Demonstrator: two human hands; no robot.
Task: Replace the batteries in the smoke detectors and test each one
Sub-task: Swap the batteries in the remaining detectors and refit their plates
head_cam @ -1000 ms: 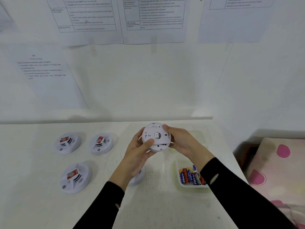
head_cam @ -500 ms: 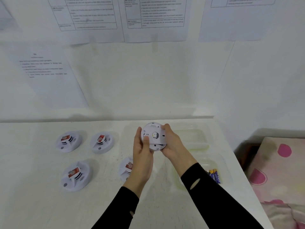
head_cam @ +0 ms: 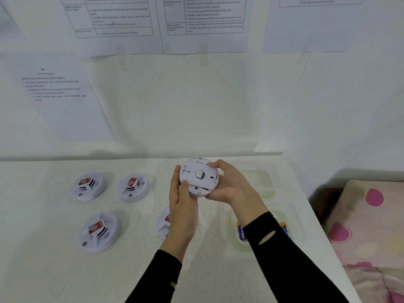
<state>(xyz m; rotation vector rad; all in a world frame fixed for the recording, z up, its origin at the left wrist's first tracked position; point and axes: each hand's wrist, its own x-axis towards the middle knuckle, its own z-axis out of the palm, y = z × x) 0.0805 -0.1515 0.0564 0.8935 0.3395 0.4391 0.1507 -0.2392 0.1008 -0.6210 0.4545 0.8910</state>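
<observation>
You held the round white plastic smoke detector (head_cam: 199,177) above the white table (head_cam: 131,270), its back facing you. Your left hand (head_cam: 182,202) clasped its left edge, thumb pressed on the lower face. Your right hand (head_cam: 229,184) gripped its right side, fingers curled over the top rim. Red-labelled white units lay below: the far-left detector (head_cam: 88,185), the middle detector (head_cam: 133,186), the near-left detector (head_cam: 98,231) and the half-hidden detector (head_cam: 164,223) behind your left wrist. Blue-and-gold batteries (head_cam: 240,231) sat in the clear plastic tray (head_cam: 234,243) under your right forearm.
</observation>
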